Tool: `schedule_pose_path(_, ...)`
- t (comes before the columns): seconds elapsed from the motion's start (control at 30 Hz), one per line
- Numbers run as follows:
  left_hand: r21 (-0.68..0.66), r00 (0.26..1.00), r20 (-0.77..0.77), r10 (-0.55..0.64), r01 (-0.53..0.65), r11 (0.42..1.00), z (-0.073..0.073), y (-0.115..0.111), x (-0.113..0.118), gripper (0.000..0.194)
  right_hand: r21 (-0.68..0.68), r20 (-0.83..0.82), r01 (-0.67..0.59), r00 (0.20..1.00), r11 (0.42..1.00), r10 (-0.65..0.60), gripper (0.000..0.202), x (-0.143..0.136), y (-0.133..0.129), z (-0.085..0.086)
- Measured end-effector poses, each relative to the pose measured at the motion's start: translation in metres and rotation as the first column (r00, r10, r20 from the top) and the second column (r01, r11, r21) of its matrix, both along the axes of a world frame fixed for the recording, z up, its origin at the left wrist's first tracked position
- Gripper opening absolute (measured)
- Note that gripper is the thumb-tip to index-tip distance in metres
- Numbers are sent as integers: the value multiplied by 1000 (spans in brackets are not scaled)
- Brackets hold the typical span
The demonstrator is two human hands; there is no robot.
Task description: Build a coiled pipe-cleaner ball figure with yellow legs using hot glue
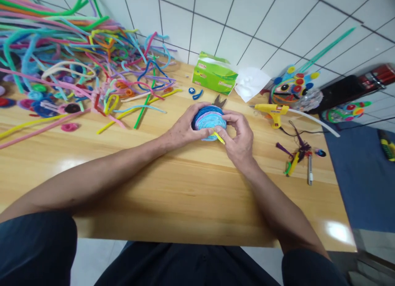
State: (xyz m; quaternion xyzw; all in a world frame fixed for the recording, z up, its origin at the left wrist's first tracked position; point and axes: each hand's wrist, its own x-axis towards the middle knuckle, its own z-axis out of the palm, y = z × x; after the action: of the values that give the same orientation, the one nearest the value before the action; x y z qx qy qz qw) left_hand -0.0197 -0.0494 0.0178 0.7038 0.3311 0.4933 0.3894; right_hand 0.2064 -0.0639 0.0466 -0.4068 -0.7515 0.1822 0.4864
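Observation:
Between my hands is a round piece of coiled pipe cleaners [210, 120], dark blue at the top, then a purple band, then light blue. My left hand [193, 123] grips its left side, with the thumb across the front. My right hand [239, 133] pinches a short yellow pipe cleaner [219, 138] against the lower front of the disc, its fingers along the right edge. Just behind the disc, brown pointed tips [219, 101] stick up; what they belong to is hidden. Near them lie a blue button-like coil [191, 90] and a short curved blue piece [197, 95].
A big heap of colored pipe cleaners [101, 68] fills the table's left. Behind stand a green tissue pack [214, 74] and white tissue [251, 84]. To the right are a yellow glue gun [273, 111] with its cord, decorated containers [288, 88] and a utility knife [310, 170].

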Motion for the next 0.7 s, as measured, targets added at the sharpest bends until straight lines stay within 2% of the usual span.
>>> schedule_pose_path(0.1, 16, 999, 33, 5, -5, 1000, -1, 0, 2, 84, 57, 36, 23, 999, 998, -25, 34, 1, 0, -1)
schedule_pose_path(0.23, 33, 997, 68, 28, -30, 999, -4, -4, 6, 86, 123, 40, -13, 999, 992, 8, 36, 2, -1, -9)
schedule_pose_path(0.4, 42, 996, 41, 80, -82, 996, -6, -6, 10, 92, 85, -6, -23, 1000, 996, 23, 55, 6, 1, -20)
schedule_pose_path(0.7, 56, 994, -34, 99, -97, 994, -8, -8, 6, 90, -13, 35, -106, 994, 994, 107, 54, 13, 2, -20)
